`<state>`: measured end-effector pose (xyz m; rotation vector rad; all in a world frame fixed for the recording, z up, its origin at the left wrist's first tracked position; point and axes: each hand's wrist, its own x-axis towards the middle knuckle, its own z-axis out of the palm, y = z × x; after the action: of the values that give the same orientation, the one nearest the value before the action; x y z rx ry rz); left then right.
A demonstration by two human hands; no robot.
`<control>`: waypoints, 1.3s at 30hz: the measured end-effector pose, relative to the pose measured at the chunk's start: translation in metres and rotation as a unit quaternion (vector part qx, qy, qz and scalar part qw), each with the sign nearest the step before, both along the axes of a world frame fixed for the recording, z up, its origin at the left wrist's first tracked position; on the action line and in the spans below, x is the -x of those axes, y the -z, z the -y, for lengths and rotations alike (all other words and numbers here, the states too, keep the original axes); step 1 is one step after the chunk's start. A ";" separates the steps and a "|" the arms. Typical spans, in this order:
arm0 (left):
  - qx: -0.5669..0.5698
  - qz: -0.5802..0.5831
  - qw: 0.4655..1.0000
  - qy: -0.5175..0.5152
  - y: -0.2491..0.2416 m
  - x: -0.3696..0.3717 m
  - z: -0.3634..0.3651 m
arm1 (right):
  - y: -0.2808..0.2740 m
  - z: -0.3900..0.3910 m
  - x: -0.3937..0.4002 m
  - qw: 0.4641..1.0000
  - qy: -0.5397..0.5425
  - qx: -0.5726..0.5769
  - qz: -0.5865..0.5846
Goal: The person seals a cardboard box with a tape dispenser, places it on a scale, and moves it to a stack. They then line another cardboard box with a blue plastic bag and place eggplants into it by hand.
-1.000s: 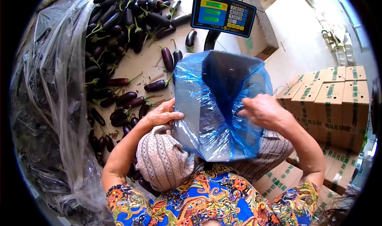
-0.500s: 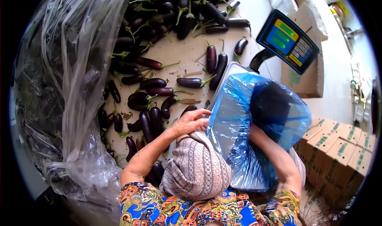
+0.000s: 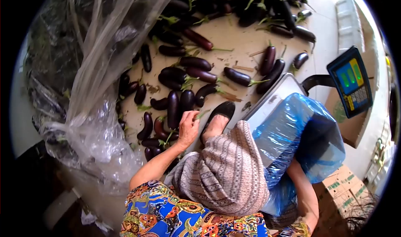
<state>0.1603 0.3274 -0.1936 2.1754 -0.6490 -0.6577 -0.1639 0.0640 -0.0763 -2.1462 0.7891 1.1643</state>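
Note:
My left hand [image 3: 190, 126] has its fingers curled at the lower end of a dark purple eggplant [image 3: 186, 99], a green stem [image 3: 202, 114] showing at the fingertips. Another long eggplant [image 3: 173, 109] lies beside it, and a reddish eggplant [image 3: 160, 127] is left of the wrist. My right forearm [image 3: 301, 185] reaches into a blue plastic bag [image 3: 277, 130], which hides the hand and its fingers. That bag drapes over the metal pan of a scale [image 3: 273, 98] and bulges open on the right.
Many eggplants [image 3: 250, 11] are heaped at the back. Clear plastic sheeting [image 3: 96, 91] hangs on the left. The scale's display [image 3: 350, 81] stands at right, near an open cardboard box [image 3: 353, 128]. Stacked cartons [image 3: 344, 187] are at lower right. My shoe [image 3: 223, 111] is between hand and scale.
My left hand has left the scale's edge and moved down-left to the eggplants on the floor. The right arm stays in the bag. The view has shifted, so the scale appears further right.

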 end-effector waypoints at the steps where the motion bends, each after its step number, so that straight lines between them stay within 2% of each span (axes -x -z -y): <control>1: 0.004 0.013 0.999 -0.035 0.000 0.001 -0.019 | 0.006 -0.001 0.001 1.000 0.015 -0.003 0.026; 5: -0.061 0.031 0.984 -0.164 0.008 -0.012 -0.091 | 0.012 0.002 0.001 0.993 0.053 -0.023 0.104; 7: -0.120 0.120 0.975 -0.144 0.009 -0.020 -0.111 | 0.010 0.005 0.002 0.989 0.063 -0.032 0.131; 9: -0.119 0.017 0.980 -0.160 0.004 -0.025 -0.112 | 0.008 0.005 0.002 0.985 0.072 -0.036 0.150; 13: -0.130 -0.020 0.985 -0.108 0.033 -0.041 -0.094 | -0.002 0.009 0.005 0.978 0.070 -0.038 0.194; 15: -0.152 -0.076 0.975 -0.143 0.033 -0.048 -0.083 | -0.005 0.011 0.006 0.972 0.064 -0.038 0.221; 16: -0.083 -0.182 0.965 -0.168 0.033 -0.049 -0.085 | -0.008 0.012 0.006 0.971 0.074 -0.043 0.222; 18: 0.055 -0.384 0.898 -0.208 0.032 -0.054 -0.094 | -0.014 0.014 0.003 0.971 0.123 -0.068 0.194; 20: 0.154 -0.490 0.825 -0.237 0.016 -0.048 -0.095 | -0.024 0.020 -0.005 0.965 0.193 -0.105 0.145; 22: 0.219 -0.565 0.755 -0.252 0.007 -0.044 -0.099 | -0.026 0.022 -0.008 0.958 0.229 -0.127 0.115; 25: 0.262 -0.576 0.728 -0.264 0.001 -0.040 -0.105 | -0.023 0.018 -0.004 0.965 0.208 -0.113 0.117; 35: 0.256 -0.600 0.721 -0.235 -0.027 -0.077 -0.136 | -0.014 0.005 -0.002 0.975 0.167 -0.080 0.127; 37: 0.235 -0.548 0.768 -0.232 -0.011 -0.099 -0.142 | -0.012 0.002 -0.004 0.976 0.160 -0.077 0.128; 39: 0.176 -0.466 0.837 -0.224 0.003 -0.131 -0.141 | -0.010 0.001 -0.009 0.977 0.150 -0.077 0.130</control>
<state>0.2917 0.4685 -0.1969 1.3286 0.2498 -1.1001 -0.1549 0.0630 -0.0658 -1.9206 0.8381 0.7468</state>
